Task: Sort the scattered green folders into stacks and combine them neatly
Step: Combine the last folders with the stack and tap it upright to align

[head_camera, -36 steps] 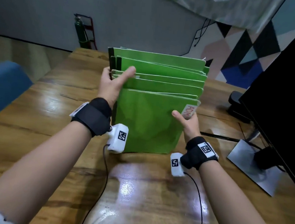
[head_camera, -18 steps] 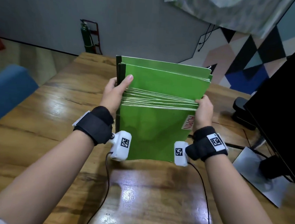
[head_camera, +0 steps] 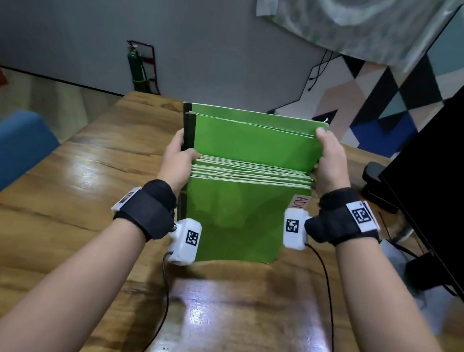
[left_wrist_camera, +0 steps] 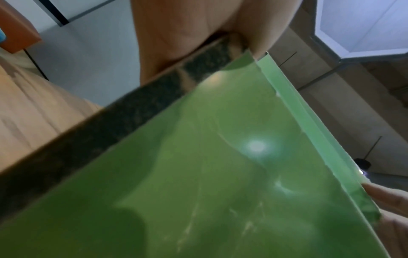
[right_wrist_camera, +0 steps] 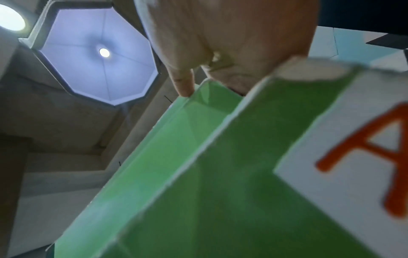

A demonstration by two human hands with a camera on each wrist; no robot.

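Observation:
A bundle of several green folders stands upright on its lower edge on the wooden table, held between both hands. My left hand grips the dark-spined left side, thumb on the near face. My right hand grips the right side, fingers reaching up to the tallest folders at the back. The two rear folders stick up higher than the even front ones. A white label with red letters sits on the front folder. Up close, the left wrist view shows the dark spine, and the right wrist view shows the label.
A black monitor on a stand rises at the right, with cables and a dark device near its base. A blue chair is at the left of the table. A green cylinder stands by the far wall.
The fanned-out folders have been squared into one upright bundle. My right hand moved from the front folder's corner up the right side. My left thumb has closed onto the bundle.

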